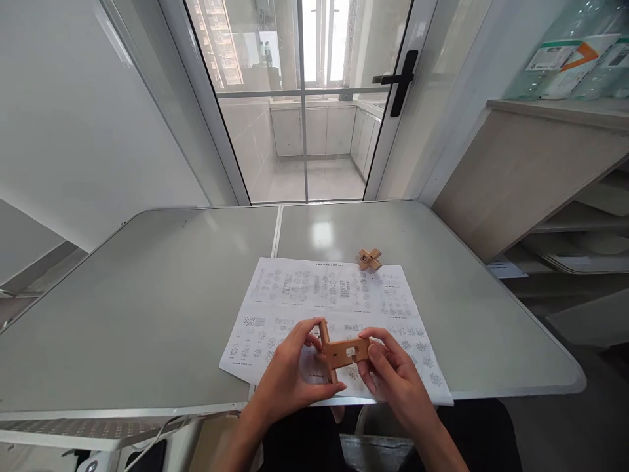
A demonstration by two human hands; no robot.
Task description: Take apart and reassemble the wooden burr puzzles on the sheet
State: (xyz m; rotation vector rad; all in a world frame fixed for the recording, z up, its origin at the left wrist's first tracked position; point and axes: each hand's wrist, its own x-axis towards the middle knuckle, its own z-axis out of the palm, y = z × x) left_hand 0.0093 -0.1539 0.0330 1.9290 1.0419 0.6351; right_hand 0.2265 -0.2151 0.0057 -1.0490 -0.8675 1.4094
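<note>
Two notched wooden puzzle pieces are joined in a T shape above a printed sheet. My left hand (293, 370) grips the upright wooden piece (325, 333) by its top and bottom ends, between fingers and thumb. Between thumb and fingers, my right hand (393, 373) pinches the far end of the crosswise wooden piece (339, 354), which has a cut-out notch. The printed sheet (280, 282), covered in small diagrams, lies flat under both hands. An assembled wooden cross puzzle (369, 259) rests at the sheet's top right edge.
The grey table (147, 308) extends to both sides. Beyond its far edge stands a glass door (265, 144) with a black handle (403, 82). A wooden shelf (540, 177) carrying plastic bottles (555, 65) is at the right. A white cable (154, 442) hangs below the table's front left.
</note>
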